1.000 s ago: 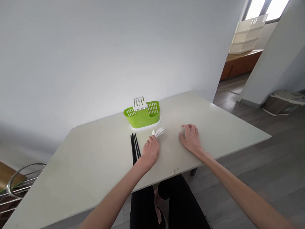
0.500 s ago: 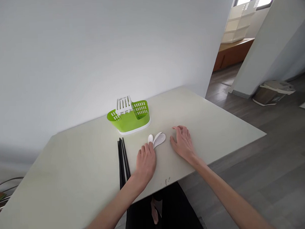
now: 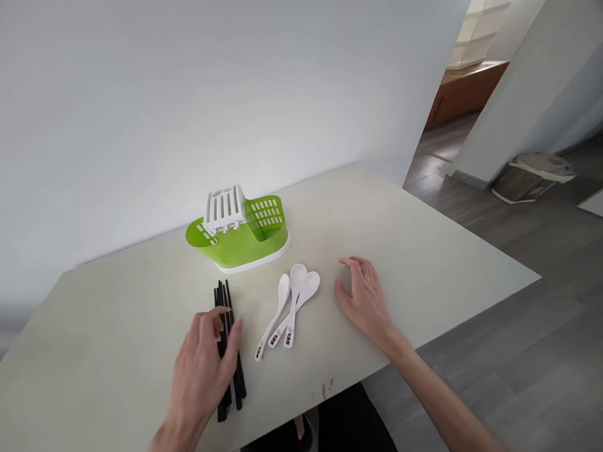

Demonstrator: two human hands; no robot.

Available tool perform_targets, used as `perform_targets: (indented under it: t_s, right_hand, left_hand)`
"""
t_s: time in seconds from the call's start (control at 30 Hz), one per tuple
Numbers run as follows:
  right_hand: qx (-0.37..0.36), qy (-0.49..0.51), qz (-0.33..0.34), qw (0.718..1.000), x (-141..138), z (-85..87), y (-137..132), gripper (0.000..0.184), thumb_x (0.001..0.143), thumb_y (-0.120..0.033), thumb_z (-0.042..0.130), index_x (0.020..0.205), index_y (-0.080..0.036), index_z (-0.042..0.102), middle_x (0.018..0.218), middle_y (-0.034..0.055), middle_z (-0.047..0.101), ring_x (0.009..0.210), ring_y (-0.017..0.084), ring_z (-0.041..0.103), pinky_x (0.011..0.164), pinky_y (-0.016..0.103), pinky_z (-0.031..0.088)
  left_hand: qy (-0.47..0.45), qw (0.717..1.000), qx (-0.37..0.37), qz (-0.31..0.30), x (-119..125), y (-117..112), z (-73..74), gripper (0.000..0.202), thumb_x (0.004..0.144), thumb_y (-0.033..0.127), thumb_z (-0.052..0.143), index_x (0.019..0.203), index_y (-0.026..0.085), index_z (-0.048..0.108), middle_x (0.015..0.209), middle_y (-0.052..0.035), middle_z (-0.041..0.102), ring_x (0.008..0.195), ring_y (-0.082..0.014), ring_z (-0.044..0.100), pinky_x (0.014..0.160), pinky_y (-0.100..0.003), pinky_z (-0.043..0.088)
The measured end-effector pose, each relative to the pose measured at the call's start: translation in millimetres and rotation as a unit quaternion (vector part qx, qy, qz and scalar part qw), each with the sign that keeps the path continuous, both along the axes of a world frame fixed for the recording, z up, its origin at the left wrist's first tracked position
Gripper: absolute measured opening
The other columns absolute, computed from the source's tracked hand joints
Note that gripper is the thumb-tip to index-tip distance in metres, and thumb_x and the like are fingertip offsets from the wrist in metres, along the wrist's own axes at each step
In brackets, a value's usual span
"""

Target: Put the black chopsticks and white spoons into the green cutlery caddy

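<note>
My left hand (image 3: 206,361) hovers over a bundle of black chopsticks (image 3: 236,383), its thumb and fingers apart on either side of them; whether it touches them I cannot tell. Three white spoons (image 3: 298,293) lie fanned on the table just right of the chopsticks, their bowls pointing away from me and two of them crossing. To the right of the spoons, my right hand (image 3: 364,301) rests on the tabletop with curved, parted fingers and holds nothing. Behind the spoons stands a green utensil holder (image 3: 243,246) with a white slotted rack (image 3: 224,209) on top and a white base.
The pale table (image 3: 421,248) meets a white wall (image 3: 227,90) at the back. Its right edge drops to a grey wood floor (image 3: 533,350), where a bin-like object (image 3: 530,177) stands beside a pillar. Dark marks sit near the table's front edge.
My left hand has left the spoons and moved left to the chopsticks. The three spoons now lie loose with their handles visible. My right hand has stayed in about the same place.
</note>
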State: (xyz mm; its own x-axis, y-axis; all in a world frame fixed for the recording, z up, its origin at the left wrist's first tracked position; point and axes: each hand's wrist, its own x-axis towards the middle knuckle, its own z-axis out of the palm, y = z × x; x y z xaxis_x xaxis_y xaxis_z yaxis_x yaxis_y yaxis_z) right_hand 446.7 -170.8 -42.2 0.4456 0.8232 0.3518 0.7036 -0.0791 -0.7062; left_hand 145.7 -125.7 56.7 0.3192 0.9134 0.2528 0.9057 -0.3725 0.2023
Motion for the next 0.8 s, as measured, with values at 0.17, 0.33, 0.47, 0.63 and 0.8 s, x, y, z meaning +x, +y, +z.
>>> perform_targets:
  t_s: [0.17, 0.33, 0.47, 0.63, 0.8]
  right_hand:
    - [0.005, 0.019, 0.003, 1.0, 2, 0.8, -1, 0.035, 0.099, -0.03, 0.049, 0.133, -0.021, 0.054, 0.136, 0.017, 0.056, 0.131, 0.032, 0.054, 0.108, 0.055, 0.048]
    - [0.002, 0.02, -0.006, 1.0, 3, -1.4, -1, 0.035, 0.098, -0.031, 0.05, 0.13, -0.02, 0.056, 0.134, 0.0172, 0.058, 0.13, 0.032, 0.055, 0.108, 0.054, 0.049]
    - [0.002, 0.016, -0.01, 1.0, 3, -1.8, -1, 0.034, 0.096, -0.031, 0.05, 0.127, -0.021, 0.058, 0.132, 0.0165, 0.059, 0.129, 0.031, 0.056, 0.107, 0.052, 0.049]
    - [0.008, 0.018, -0.014, 1.0, 3, -3.8, -1, 0.033, 0.096, -0.033, 0.051, 0.125, -0.02, 0.061, 0.129, 0.0161, 0.061, 0.121, 0.03, 0.06, 0.104, 0.05, 0.05]
    - [0.013, 0.012, -0.01, 1.0, 6, -12.1, -1, 0.034, 0.095, -0.034, 0.053, 0.125, -0.019, 0.063, 0.127, 0.0158, 0.062, 0.111, 0.029, 0.064, 0.101, 0.049, 0.052]
  left_hand:
    - [-0.017, 0.996, -0.027, 0.079, -33, 9, -5.2, 0.057, 0.098, 0.071, 0.04, 0.123, 0.022, 0.056, 0.099, -0.005, 0.06, 0.078, -0.0232, 0.064, 0.061, -0.035, 0.05]
    - [-0.032, 0.994, -0.073, 0.076, -46, 10, -25.9, 0.057, 0.097, 0.074, 0.04, 0.118, 0.023, 0.055, 0.097, -0.0052, 0.061, 0.077, -0.0251, 0.065, 0.067, -0.04, 0.053]
    - [-0.057, 0.997, -0.044, 0.041, -50, 6, -38.1, 0.048, 0.1, 0.068, 0.04, 0.109, 0.023, 0.054, 0.096, -0.0069, 0.062, 0.09, -0.0288, 0.065, 0.084, -0.046, 0.054]
    - [-0.074, 0.997, -0.021, 0.008, -54, 4, -44.2, 0.035, 0.104, 0.056, 0.04, 0.1, 0.024, 0.051, 0.091, -0.006, 0.062, 0.086, -0.0265, 0.061, 0.087, -0.047, 0.052]
    - [-0.086, 0.996, -0.025, -0.01, -64, 4, -45.4, 0.031, 0.104, 0.053, 0.043, 0.099, 0.024, 0.053, 0.094, -0.0065, 0.064, 0.089, -0.0262, 0.063, 0.088, -0.046, 0.053]
